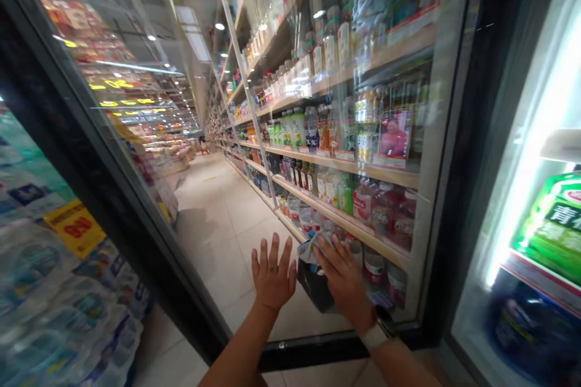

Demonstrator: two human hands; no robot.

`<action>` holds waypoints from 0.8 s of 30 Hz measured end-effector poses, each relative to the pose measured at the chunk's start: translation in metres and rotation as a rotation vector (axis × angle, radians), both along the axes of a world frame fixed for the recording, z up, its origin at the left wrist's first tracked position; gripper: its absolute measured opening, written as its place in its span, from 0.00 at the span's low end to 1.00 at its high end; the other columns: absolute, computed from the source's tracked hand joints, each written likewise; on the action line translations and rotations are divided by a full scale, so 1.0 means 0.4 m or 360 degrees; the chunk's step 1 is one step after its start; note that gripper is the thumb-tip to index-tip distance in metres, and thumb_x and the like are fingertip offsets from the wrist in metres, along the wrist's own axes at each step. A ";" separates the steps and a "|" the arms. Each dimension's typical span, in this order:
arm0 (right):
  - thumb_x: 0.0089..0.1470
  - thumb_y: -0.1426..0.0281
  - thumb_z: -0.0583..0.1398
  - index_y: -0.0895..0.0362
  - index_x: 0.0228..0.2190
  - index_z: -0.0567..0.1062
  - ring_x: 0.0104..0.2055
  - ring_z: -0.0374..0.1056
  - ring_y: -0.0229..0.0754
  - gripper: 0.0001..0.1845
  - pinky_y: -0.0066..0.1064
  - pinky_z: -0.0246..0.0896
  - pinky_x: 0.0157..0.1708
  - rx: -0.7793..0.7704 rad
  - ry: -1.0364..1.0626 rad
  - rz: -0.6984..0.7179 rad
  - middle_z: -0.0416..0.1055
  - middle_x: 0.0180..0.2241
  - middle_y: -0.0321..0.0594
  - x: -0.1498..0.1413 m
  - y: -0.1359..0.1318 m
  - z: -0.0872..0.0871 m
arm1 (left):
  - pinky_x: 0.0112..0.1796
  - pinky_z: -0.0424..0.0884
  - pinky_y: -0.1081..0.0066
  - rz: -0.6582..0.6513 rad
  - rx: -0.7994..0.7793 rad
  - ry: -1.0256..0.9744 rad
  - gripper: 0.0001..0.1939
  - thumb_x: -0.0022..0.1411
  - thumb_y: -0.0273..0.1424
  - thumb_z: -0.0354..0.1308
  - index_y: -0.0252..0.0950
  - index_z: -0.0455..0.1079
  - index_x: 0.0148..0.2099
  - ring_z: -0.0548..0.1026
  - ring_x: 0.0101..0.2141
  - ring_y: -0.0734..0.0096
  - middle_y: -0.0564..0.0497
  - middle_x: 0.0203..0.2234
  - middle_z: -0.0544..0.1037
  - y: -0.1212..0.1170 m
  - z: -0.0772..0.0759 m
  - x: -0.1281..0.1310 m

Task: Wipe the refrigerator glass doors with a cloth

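1. Left hand [273, 275] stands open with its fingers spread, its grip holding nothing.
2. Right hand [342, 278] lies spread over a crumpled pale grey cloth [313, 248]. Whether its grip closes on the cloth, I cannot tell. A white wristband [374, 337] circles that wrist.
3. Below the cloth, just beside both hands, sits a dark black bag [315, 285].
4. Beyond the hands, a black metal door frame [313, 351] runs along the bottom of a tall glass door [218, 72].
5. Long wooden shelves [345, 163] carry rows of plastic drink bottles.
6. Shrink-wrapped bottled water [59, 290] with a yellow price tag [76, 228] stands at left.
7. Pale tiled floor [218, 242] stretches down the aisle.
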State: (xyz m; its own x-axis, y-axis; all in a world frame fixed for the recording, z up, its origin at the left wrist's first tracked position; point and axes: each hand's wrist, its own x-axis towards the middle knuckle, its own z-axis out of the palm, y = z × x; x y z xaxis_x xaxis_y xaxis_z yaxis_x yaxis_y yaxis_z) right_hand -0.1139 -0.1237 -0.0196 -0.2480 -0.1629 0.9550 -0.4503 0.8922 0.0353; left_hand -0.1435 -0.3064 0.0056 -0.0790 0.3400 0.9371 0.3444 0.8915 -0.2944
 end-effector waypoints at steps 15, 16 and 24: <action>0.59 0.84 0.49 0.49 0.67 0.53 0.70 0.44 0.51 0.38 0.57 0.44 0.67 -0.0521 0.0257 0.0038 0.52 0.68 0.39 -0.017 0.016 0.122 | 0.66 0.45 0.54 0.0000 0.0032 -0.0036 0.32 0.65 0.31 0.51 0.39 0.50 0.70 0.47 0.68 0.57 0.46 0.68 0.52 0.010 -0.008 0.036; 0.59 0.84 0.49 0.49 0.67 0.53 0.70 0.45 0.51 0.38 0.55 0.43 0.68 -0.0502 0.0246 0.0044 0.53 0.67 0.39 -0.018 0.014 0.112 | 0.66 0.45 0.55 -0.0003 0.0032 -0.0030 0.32 0.65 0.31 0.51 0.39 0.51 0.70 0.48 0.68 0.57 0.46 0.68 0.52 0.011 -0.007 0.035; 0.59 0.85 0.49 0.53 0.57 0.70 0.67 0.54 0.40 0.30 0.41 0.49 0.68 0.0046 0.0048 0.0121 0.70 0.58 0.38 -0.004 0.011 -0.083 | 0.66 0.46 0.55 -0.0004 0.0021 -0.0015 0.33 0.64 0.32 0.52 0.40 0.50 0.70 0.49 0.68 0.57 0.44 0.67 0.56 0.006 -0.006 0.010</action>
State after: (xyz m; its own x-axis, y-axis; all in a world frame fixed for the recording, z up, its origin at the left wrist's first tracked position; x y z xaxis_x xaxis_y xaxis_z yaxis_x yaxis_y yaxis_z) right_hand -0.1157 -0.1194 -0.0527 -0.2049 -0.2079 0.9564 -0.5148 0.8540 0.0754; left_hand -0.1394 -0.3040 0.0032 -0.0868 0.3279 0.9407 0.3496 0.8943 -0.2795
